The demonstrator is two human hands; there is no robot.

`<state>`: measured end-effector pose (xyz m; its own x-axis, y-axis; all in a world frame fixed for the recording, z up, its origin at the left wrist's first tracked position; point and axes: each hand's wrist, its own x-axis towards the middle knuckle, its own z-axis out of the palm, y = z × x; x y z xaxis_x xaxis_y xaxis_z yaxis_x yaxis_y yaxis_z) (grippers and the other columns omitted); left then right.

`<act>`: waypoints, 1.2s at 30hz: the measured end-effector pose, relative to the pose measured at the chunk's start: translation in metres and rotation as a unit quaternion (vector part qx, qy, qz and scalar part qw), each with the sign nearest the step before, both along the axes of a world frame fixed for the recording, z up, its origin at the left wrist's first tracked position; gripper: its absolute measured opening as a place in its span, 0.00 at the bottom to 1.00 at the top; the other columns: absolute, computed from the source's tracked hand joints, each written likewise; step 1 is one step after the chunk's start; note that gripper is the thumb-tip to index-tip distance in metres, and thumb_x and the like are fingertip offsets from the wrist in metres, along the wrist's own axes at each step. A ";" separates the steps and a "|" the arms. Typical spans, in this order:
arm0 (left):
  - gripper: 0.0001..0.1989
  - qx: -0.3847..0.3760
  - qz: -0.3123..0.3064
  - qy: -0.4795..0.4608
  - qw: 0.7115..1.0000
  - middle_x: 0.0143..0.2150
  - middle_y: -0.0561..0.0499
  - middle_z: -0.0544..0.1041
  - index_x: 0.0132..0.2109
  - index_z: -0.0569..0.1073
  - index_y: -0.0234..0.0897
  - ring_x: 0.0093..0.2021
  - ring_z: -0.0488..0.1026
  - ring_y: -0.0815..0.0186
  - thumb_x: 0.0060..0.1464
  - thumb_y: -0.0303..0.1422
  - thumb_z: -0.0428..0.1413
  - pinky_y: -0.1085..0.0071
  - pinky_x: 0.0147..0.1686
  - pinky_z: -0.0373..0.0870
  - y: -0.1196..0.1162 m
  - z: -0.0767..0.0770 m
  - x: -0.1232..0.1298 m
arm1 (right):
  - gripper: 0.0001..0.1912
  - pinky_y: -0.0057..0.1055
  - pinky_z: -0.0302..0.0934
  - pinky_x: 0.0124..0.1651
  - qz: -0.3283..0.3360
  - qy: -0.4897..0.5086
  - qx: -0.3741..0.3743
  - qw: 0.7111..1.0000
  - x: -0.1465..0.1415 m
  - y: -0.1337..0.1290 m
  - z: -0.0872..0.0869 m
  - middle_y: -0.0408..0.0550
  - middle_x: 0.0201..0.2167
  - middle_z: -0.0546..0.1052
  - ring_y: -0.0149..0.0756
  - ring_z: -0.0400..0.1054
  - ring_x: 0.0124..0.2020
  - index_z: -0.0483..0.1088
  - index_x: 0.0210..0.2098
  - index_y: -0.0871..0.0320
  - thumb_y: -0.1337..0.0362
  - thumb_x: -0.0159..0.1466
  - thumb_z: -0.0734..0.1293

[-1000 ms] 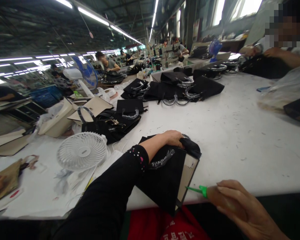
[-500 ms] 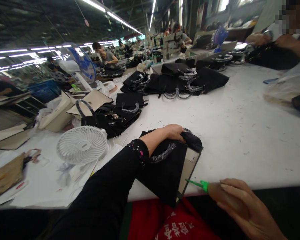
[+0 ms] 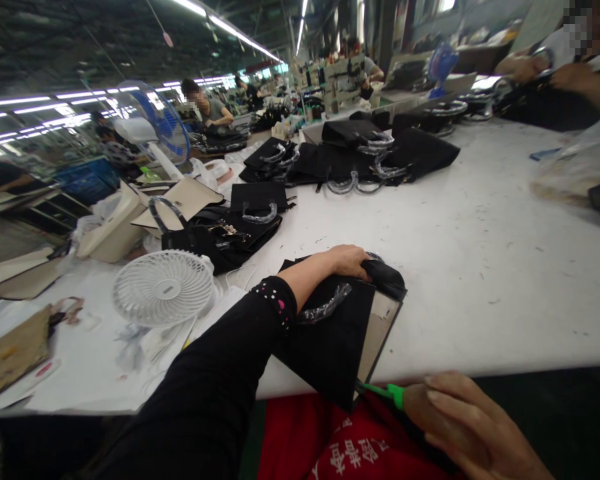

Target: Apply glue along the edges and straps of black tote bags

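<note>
The right hand's [image 3: 473, 420] fingers are curled round a soft brownish bottle [image 3: 423, 407], closed as far as its body allows. Its green nozzle [image 3: 380, 390] points left, the tip at the near corner of a beige panel [image 3: 380, 327] on a black bag [image 3: 325, 347] — whether it touches, I cannot tell. The left hand [image 3: 350, 260] lies on the far part of that bag, fingers bent over the folded black material; the fingertips are hidden, so I cannot tell how tightly they grip.

The bag lies tilted at the near edge of the white table [image 3: 480, 267], one corner jutting over the edge above a red cloth [image 3: 300, 440] with white lettering. A plastic-wrapped handle [image 3: 327, 307] lies across it, just right of the dark sleeve [image 3: 215, 373] with its dotted cuff.

Left of the bag stands a white fan [image 3: 163, 290]; beyond the fan are a beige piece [image 3: 180, 207] and more black bags [image 3: 225, 237]. A larger heap of black bags [image 3: 350, 157] lies farther off — and at far right a co-worker's hands [image 3: 530, 70] are over dark material [image 3: 540, 110].
</note>
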<state>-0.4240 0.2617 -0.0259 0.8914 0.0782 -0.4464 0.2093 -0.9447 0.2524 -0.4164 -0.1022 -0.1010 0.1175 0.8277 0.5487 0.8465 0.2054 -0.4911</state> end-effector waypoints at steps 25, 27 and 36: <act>0.19 -0.008 -0.006 -0.011 1.000 0.41 0.53 0.83 0.50 0.81 0.46 0.40 0.78 0.62 0.53 0.46 0.62 0.72 0.37 0.68 0.003 -0.004 -0.001 | 0.17 0.28 0.71 0.51 -0.110 0.079 -0.003 0.991 0.027 0.013 -0.002 0.49 0.52 0.71 0.36 0.72 0.51 0.67 0.55 0.51 0.58 0.68 0.69; 0.19 -0.008 -0.005 -0.012 1.000 0.41 0.53 0.83 0.50 0.81 0.46 0.41 0.78 0.62 0.53 0.46 0.62 0.73 0.38 0.69 0.003 -0.003 -0.001 | 0.18 0.32 0.70 0.53 -0.148 0.078 0.018 0.986 0.033 0.018 -0.001 0.50 0.51 0.71 0.38 0.71 0.51 0.67 0.56 0.52 0.59 0.68 0.69; 0.19 0.004 0.004 -0.016 1.000 0.41 0.52 0.83 0.50 0.81 0.46 0.41 0.78 0.62 0.54 0.46 0.61 0.72 0.37 0.69 0.000 -0.001 -0.005 | 0.21 0.40 0.68 0.53 -0.202 0.060 0.047 0.976 0.046 0.023 0.008 0.51 0.51 0.72 0.43 0.70 0.51 0.68 0.56 0.52 0.57 0.66 0.71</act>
